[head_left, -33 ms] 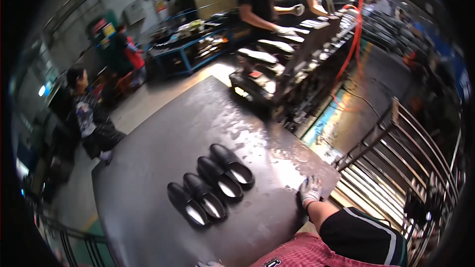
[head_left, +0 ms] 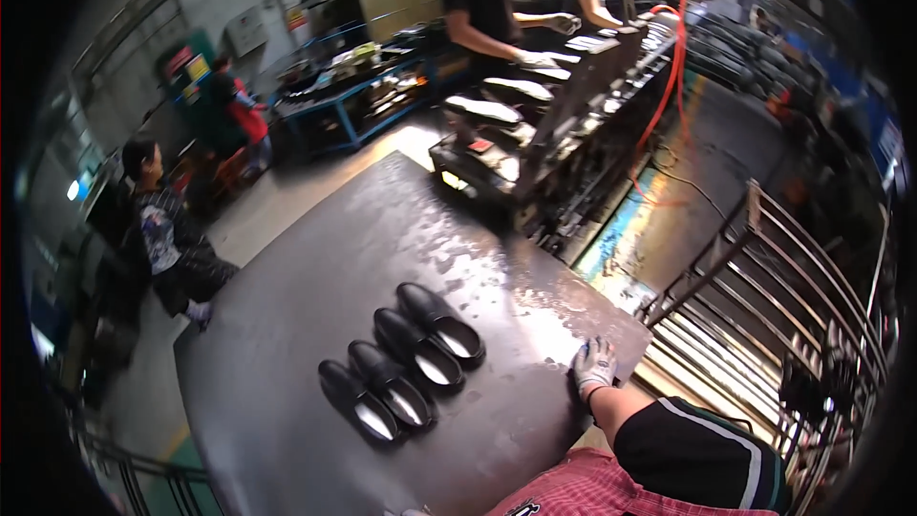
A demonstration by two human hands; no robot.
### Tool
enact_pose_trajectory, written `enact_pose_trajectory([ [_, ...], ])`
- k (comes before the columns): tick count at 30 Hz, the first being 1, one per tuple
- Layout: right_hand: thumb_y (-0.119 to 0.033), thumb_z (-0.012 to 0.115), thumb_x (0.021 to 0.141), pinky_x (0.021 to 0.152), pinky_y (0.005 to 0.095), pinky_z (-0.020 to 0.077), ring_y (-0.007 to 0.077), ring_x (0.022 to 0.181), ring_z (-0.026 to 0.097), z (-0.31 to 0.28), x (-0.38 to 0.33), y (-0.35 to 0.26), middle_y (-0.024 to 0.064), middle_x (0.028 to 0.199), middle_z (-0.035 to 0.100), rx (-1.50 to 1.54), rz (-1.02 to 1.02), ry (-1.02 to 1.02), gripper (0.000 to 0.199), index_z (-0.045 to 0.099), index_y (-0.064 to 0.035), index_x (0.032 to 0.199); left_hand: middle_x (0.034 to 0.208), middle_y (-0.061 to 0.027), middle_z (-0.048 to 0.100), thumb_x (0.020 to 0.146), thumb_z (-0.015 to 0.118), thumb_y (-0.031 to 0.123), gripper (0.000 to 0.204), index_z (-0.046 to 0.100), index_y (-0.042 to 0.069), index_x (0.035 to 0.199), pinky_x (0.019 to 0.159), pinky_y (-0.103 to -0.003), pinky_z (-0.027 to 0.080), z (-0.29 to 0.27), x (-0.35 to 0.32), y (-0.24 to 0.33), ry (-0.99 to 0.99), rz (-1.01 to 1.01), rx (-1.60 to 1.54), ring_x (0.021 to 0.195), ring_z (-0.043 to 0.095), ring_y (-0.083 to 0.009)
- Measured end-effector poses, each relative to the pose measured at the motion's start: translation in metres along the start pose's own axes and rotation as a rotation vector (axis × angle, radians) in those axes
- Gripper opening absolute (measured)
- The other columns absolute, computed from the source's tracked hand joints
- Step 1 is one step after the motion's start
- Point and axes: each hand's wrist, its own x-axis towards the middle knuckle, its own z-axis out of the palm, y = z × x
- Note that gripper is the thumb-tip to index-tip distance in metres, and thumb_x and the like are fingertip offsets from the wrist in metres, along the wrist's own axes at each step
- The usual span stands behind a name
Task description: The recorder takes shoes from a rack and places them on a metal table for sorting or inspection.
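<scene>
Several black slip-on shoes (head_left: 417,352) with pale insoles stand side by side in a slanted row on the dark metal table (head_left: 277,315). My right hand (head_left: 595,363), in a whitish glove, rests flat on the table's right edge with its fingers stretched out, holding nothing and well apart from the shoes. Of my left hand (head_left: 415,513) only a small gloved bit shows at the lower edge, below the shoes; its fingers are hidden.
Beyond the table runs a machine line (head_left: 535,134) bearing pale shoe-shaped pieces, with two people working at it. A metal rack (head_left: 755,277) stands right of the table. Red hoses (head_left: 659,105) hang nearby. Another person (head_left: 164,229) is at the left, close to the table's edge.
The whole view has shifted slightly. Less of my left hand shows at the lower edge. My right hand and the shoes keep their places on the table.
</scene>
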Motion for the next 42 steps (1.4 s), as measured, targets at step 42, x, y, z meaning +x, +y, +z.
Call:
enact_pose_trajectory([
  [42, -0.032, 0.053, 0.090, 0.107, 0.0487, 0.0333, 0.0363, 0.127, 0.043, 0.006, 0.000, 0.014, 0.0149, 0.137, 0.050, -0.047, -0.061, 0.093, 0.043, 0.057, -0.0065, 0.125, 0.142, -0.0167, 0.045, 0.088, 0.051, 0.034, 0.050, 0.052, 0.009, 0.132, 0.102, -0.051, 0.039, 0.002, 0.009, 0.008, 0.004, -0.088, -0.058, 0.128, 0.042, -0.0364],
])
